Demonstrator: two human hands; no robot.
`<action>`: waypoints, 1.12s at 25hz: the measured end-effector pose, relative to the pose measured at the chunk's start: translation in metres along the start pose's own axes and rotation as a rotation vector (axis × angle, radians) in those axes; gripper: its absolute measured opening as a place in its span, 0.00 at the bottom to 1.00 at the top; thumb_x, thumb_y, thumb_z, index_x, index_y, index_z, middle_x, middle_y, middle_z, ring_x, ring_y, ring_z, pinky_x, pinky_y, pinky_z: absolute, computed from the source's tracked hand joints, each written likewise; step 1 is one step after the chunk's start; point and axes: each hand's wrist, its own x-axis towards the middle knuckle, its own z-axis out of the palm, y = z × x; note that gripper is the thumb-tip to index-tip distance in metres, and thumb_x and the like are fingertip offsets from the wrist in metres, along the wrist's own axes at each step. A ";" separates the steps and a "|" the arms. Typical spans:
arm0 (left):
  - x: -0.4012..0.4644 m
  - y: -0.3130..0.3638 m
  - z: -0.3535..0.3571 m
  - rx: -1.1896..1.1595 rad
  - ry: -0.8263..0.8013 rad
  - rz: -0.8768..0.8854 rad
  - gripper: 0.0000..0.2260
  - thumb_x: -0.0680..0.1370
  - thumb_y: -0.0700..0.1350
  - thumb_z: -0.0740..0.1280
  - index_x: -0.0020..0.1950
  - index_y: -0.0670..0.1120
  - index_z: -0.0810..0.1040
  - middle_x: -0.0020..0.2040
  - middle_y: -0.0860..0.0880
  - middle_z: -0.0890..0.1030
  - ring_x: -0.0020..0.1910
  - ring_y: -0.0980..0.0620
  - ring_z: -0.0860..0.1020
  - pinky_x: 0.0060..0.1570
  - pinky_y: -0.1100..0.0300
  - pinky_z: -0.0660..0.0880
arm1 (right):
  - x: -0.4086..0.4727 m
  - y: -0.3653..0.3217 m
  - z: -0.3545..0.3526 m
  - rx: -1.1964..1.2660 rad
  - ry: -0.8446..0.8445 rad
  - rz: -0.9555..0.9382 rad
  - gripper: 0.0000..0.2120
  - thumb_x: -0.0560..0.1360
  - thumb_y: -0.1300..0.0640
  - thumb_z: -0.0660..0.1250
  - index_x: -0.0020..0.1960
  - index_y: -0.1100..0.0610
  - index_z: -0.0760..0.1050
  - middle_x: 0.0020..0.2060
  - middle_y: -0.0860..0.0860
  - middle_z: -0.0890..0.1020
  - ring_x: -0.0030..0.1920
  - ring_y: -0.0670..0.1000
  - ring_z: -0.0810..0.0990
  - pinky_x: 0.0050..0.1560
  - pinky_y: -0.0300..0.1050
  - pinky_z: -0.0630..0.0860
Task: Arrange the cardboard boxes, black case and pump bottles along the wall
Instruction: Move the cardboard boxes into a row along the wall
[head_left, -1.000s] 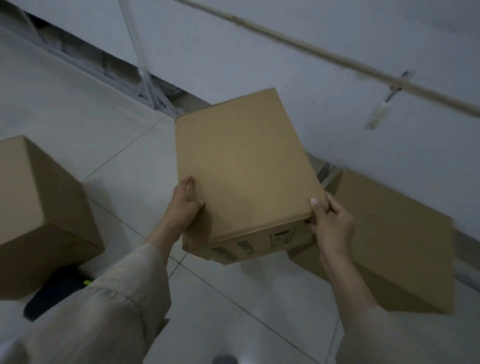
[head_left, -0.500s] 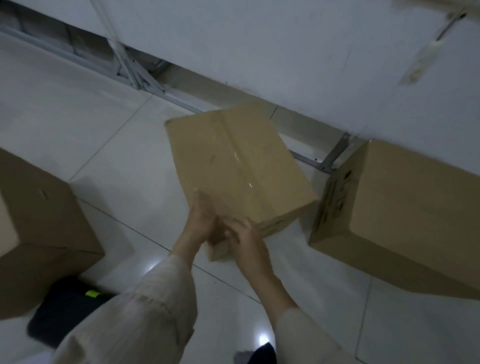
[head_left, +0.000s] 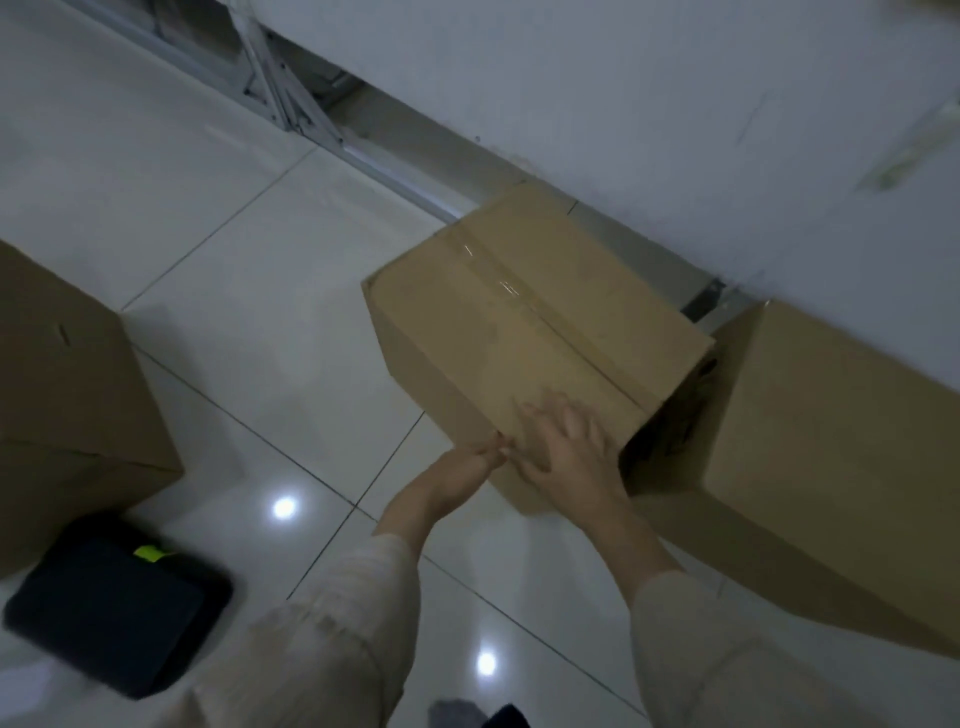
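A taped cardboard box rests on the tiled floor with its far end close to the white wall. My right hand lies flat on the box's near top, fingers spread. My left hand has its fingers bunched against the box's near edge. A larger cardboard box stands just to the right, against the wall, with a narrow gap between the two. A third cardboard box is at the left. The black case, with a yellow-green tag, lies flat at the lower left. No pump bottles are in view.
A metal frame runs along the wall's base at the upper left. Bare glossy floor tiles stretch between the left box and the taped box. A dark shoe tip shows at the bottom edge.
The taped box came down from mid-air onto the floor and slid right toward the wall, beside the larger box. Both hands shifted from its sides to its near end.
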 end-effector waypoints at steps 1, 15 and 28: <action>0.004 0.006 0.004 -0.001 -0.020 0.009 0.19 0.80 0.48 0.55 0.70 0.48 0.69 0.73 0.50 0.67 0.74 0.51 0.63 0.70 0.59 0.57 | 0.004 0.004 -0.002 -0.107 -0.063 -0.056 0.29 0.76 0.45 0.60 0.72 0.39 0.51 0.77 0.47 0.48 0.75 0.60 0.48 0.71 0.64 0.54; -0.126 -0.035 -0.187 -0.082 0.883 -0.057 0.14 0.79 0.39 0.57 0.62 0.41 0.74 0.62 0.38 0.75 0.63 0.39 0.72 0.65 0.49 0.67 | 0.041 -0.180 -0.047 0.135 -0.117 -0.209 0.20 0.75 0.54 0.63 0.65 0.54 0.67 0.66 0.55 0.69 0.66 0.59 0.67 0.65 0.51 0.65; -0.240 -0.197 -0.443 0.010 1.368 -0.491 0.27 0.75 0.45 0.66 0.69 0.35 0.63 0.70 0.34 0.65 0.72 0.38 0.59 0.70 0.49 0.54 | 0.083 -0.506 0.058 0.411 -0.481 -0.285 0.28 0.77 0.54 0.61 0.73 0.59 0.55 0.73 0.59 0.62 0.71 0.58 0.63 0.69 0.48 0.61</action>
